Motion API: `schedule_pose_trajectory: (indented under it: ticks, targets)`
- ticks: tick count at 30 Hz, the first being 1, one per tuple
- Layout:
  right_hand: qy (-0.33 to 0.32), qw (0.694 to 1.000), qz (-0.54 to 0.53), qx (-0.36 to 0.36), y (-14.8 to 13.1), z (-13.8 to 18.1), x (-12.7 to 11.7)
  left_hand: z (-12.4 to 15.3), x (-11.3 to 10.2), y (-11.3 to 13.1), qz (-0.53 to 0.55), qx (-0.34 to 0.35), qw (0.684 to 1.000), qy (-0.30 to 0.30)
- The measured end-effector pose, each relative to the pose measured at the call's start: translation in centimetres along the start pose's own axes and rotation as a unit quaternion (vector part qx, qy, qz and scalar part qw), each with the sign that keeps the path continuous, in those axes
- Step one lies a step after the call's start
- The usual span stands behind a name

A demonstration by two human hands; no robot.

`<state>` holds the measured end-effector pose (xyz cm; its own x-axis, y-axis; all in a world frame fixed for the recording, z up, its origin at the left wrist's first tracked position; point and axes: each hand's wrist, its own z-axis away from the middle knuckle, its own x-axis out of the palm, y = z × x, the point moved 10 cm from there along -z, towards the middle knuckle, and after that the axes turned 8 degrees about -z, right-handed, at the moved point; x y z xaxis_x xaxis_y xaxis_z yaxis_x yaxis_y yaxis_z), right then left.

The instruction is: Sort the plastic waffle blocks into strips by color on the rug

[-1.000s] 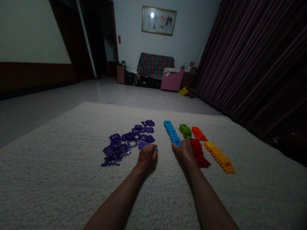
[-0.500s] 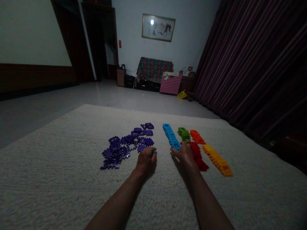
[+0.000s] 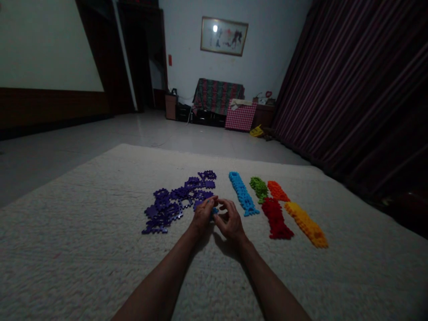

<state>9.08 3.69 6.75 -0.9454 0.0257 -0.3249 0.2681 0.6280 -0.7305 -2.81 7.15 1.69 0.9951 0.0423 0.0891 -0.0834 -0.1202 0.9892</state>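
Observation:
My left hand (image 3: 202, 216) is closed around small blue toothed plastic pieces (image 3: 214, 210), mostly hidden by the fingers. Against it, my right hand (image 3: 231, 223) curls in, its thumb and fingertips meeting the same blue pieces. Both hands are held above the pale mat, just in front of a spread of purple toothed pieces (image 3: 170, 206). Right of the hands lies a long row of overlapping blue toothed pieces (image 3: 242, 192), its near end lying flat and fanned out.
Green (image 3: 258, 188), orange (image 3: 278, 191), red (image 3: 276, 218) and yellow (image 3: 306, 224) toothed pieces lie in rows to the right. All rest on a cream textured mat (image 3: 110, 267). Beyond it are a tiled floor (image 3: 140, 131), cloth-covered furniture (image 3: 219, 96) and a dark curtain (image 3: 321, 89).
My right hand has left the near end of the blue row and moved left to meet my left hand. The near end of that row is now in plain sight.

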Motion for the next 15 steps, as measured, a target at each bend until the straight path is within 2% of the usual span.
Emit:
schedule_pose_trajectory:
  ticks: [3,7,11,13,15]
  targets:
    - [0.008,1.0,-0.004,0.005,-0.1,-0.2,0.1,0.1,0.2,0.2,0.012,0.007,1.0,-0.012]
    - [0.017,0.997,-0.034,0.071,1.4,-0.2,0.4,-0.1,0.7,-0.3,0.013,0.007,0.999,-0.03]
    - [0.109,0.988,-0.018,0.104,2.5,0.0,-1.5,-0.5,0.2,-1.2,-0.035,0.003,0.999,0.005]
    - [0.147,0.978,-0.038,0.144,3.8,0.2,-2.3,-0.4,0.4,-0.9,-0.086,0.031,0.996,0.008]
    - [0.177,0.96,-0.077,0.201,5.6,0.6,-2.8,0.2,1.3,0.3,-0.156,0.103,0.982,-0.017]
